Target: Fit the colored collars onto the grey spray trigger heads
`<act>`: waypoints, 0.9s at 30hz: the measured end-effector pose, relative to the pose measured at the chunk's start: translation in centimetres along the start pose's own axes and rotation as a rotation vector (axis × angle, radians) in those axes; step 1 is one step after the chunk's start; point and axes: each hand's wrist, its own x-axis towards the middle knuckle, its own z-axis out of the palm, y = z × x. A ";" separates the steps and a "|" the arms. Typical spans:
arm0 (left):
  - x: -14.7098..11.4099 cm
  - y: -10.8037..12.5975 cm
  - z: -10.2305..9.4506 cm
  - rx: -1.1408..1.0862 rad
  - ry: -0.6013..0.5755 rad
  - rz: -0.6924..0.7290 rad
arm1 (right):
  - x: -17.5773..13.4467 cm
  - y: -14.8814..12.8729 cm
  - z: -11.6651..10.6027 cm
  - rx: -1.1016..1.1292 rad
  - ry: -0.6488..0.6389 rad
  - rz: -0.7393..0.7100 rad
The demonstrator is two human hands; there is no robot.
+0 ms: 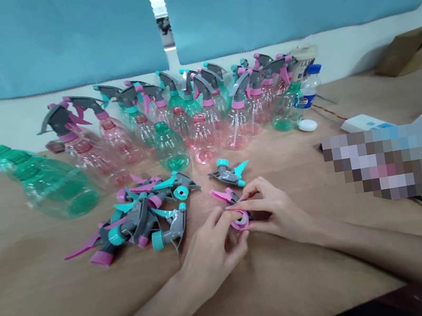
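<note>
- Wooden table (319,285); blue covering (56,38) on wall behind;
- left hand (210,238) and right hand (279,208): fingers of both pinching pink-collared spray head (241,219); it's between them, near table's front;
- loose spray heads (140,220) piled left; green and pink bottles (172,151) behind

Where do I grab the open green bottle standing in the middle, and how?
Probably pinch its narrow neck from above: the green bottle stands upright, its top is bare, the body bulges wider below, and spray heads lie in front.
</note>
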 end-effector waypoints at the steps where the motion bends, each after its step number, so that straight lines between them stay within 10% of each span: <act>1: 0.0 0.0 0.0 -0.006 0.001 0.000 | 0.0 0.0 0.0 -0.001 0.000 -0.001; 27: -0.4 -0.6 0.0 0.315 0.090 0.109 | -0.1 0.2 -0.2 0.031 0.013 0.075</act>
